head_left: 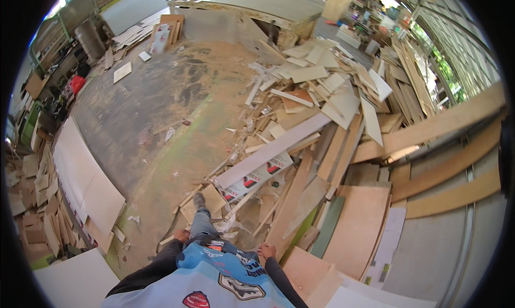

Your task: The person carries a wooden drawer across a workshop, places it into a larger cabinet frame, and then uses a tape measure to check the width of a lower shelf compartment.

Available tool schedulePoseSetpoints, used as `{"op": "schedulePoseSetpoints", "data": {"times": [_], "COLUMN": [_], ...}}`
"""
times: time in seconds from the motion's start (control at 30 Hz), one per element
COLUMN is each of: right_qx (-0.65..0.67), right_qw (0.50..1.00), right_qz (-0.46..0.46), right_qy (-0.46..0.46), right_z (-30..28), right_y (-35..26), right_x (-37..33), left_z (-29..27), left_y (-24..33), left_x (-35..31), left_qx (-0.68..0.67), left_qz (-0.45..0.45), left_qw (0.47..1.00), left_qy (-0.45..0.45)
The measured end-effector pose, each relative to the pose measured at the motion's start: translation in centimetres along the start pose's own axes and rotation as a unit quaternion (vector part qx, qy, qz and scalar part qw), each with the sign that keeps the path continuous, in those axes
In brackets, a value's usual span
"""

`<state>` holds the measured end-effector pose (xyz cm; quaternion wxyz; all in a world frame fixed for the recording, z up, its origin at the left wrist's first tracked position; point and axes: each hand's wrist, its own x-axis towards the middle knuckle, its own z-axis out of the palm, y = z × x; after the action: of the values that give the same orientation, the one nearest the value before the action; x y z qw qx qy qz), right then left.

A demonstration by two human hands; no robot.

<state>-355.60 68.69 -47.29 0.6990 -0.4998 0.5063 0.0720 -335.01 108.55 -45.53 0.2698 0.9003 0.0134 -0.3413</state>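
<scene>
Brown wood, bare along its face, makes up the plank (291,201) nearest my right hand (266,250); it lies to the right, at the near edge of the heap (316,72). I cannot tell whether my fingers touch it. That hand is loosely curled, and whether its palm holds anything is hidden from me. My left hand (182,234) hangs beside my leg (203,223), fingers bent, its hold just as unclear; the small board (215,202) at my boot (199,200) is near it, farther off and a little right. I judge the plank stiff and fairly heavy for its length, dry rather than slippery, hard to break but likely rough at the edges. I would take it by both long edges, one hand at the near end, the other toward the middle, so the far end does not dip. Its long axis runs from the near end, close to my right hand, away to the far side, leaning right. The lilac plank (273,150) beyond slants more strongly, near left to far right. The small board looks thin and light, easily pinched at a corner; its shape gives no strong direction.
</scene>
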Motion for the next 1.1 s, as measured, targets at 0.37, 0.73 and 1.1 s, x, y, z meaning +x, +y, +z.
{"op": "schedulePoseSetpoints", "data": {"times": [0.37,0.73,1.1], "right_qx": [-0.490,-0.432,-0.448], "right_qw": [0.854,0.827,0.841], "right_qz": [-0.101,-0.308,-0.181], "right_qy": [-0.141,-0.185,-0.244], "right_z": [12.6,39.7,47.9], "right_y": [-13.6,-35.7,-47.6], "right_x": [10.6,14.1,40.3], "left_z": [-15.9,-28.4,-31.8], "left_y": [-1.3,3.5,8.2], "left_x": [11.1,24.3,38.7], "left_qx": [-0.335,-0.686,-0.049], "left_qz": [-0.156,-0.133,-0.101], "left_qw": [0.929,0.713,0.993], "left_qy": [0.010,0.049,-0.037]}}
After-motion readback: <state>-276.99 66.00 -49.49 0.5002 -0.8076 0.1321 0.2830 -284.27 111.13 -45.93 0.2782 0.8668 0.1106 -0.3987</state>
